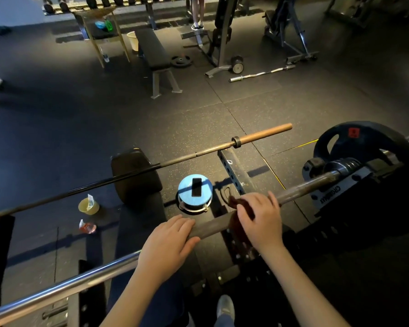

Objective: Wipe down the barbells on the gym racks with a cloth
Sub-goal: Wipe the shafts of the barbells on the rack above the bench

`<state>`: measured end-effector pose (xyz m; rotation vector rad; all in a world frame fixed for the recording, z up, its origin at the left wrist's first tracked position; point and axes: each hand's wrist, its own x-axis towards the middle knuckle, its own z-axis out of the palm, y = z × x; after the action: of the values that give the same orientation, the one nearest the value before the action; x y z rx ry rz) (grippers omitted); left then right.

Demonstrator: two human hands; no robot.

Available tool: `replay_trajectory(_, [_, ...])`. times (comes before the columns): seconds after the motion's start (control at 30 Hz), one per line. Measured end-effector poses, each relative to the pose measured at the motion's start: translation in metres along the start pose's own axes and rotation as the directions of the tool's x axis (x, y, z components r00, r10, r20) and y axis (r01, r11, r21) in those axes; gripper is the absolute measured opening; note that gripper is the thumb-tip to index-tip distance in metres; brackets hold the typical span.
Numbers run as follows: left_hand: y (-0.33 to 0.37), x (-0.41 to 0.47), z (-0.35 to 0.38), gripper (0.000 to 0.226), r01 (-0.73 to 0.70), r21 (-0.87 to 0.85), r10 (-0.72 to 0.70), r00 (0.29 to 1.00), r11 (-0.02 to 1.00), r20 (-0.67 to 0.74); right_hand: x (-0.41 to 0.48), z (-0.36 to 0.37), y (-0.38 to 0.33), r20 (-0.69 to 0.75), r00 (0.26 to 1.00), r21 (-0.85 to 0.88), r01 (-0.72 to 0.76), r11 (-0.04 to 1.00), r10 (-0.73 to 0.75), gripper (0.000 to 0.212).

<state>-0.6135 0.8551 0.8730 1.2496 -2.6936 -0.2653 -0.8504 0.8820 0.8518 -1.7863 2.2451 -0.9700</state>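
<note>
— Where's the bar?
— In the head view it runs from low left to upper right; the bar [214, 225] is dark and rough between the two hands; its right end carries a black plate [373, 138] with a red label.
— And the cloth?
— The cloth [234, 202] is dark brown, bunched over the bar at the tips of the right fingers.
— Right hand?
— The right hand [261, 224] lies across the bar, fingers curled down onto the cloth and holding it against the metal; I cannot make out the thumb.
— Left?
— The left hand [168, 241] is on the same bar, left of the cloth; its fingers drape over the top and the thumb lies along the near side, a loose hold; a bare stretch of bar shows between the hands.
— What else is close?
— Beyond the hands a blue tub [183, 188] stands on the floor [57, 128] with a phone [196, 187] flat on its lid; a second bar [198, 154] with a brown sleeve crosses behind it, above a black bench [137, 190]; at left a yellow cup [88, 207] and a pink bottle [88, 228] sit near each other on the floor.
</note>
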Motion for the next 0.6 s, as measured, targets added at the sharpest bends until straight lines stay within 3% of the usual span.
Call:
replay_trajectory(0.07, [0.002,0.001,-0.002,0.044,-0.004,0.000,0.004,1.000,1.000,0.006,-0.014,0.019,-0.029,-0.063,0.994,0.022,-0.083,0.996,0.084,0.032])
replay_trajectory(0.2, [0.003,0.001,-0.004,0.042,0.017,-0.026,-0.017,1.000,1.000,0.025,-0.040,0.034,-0.052,0.011,0.977,0.052,0.211,0.976,-0.212,0.026])
replay_trajectory(0.27, [0.002,0.000,-0.005,0.042,0.018,-0.029,-0.018,1.000,0.999,0.017,-0.027,0.024,-0.032,0.017,0.962,0.021,0.272,0.962,-0.273,0.026])
replay_trajectory(0.33, [0.002,0.000,-0.007,0.043,0.011,-0.043,-0.011,1.000,0.999,0.018,-0.015,0.014,-0.013,-0.021,0.978,-0.014,0.209,0.978,-0.209,0.028])
replay_trajectory(0.4, [0.002,-0.001,-0.008,0.047,0.014,-0.069,-0.012,1.000,0.998,0.022,-0.016,0.015,-0.011,-0.083,0.995,-0.012,0.048,0.999,-0.049,0.032])
replay_trajectory(0.5, [0.004,0.000,-0.009,0.061,0.038,-0.128,-0.030,0.998,0.991,0.063,-0.033,0.035,-0.047,-0.125,0.985,0.072,-0.109,0.991,0.118,0.033])
replay_trajectory(0.6, [0.005,0.001,-0.009,0.067,0.060,-0.161,-0.047,0.995,0.985,0.085,-0.049,0.043,-0.064,-0.030,0.989,0.083,0.145,0.986,-0.143,0.029])
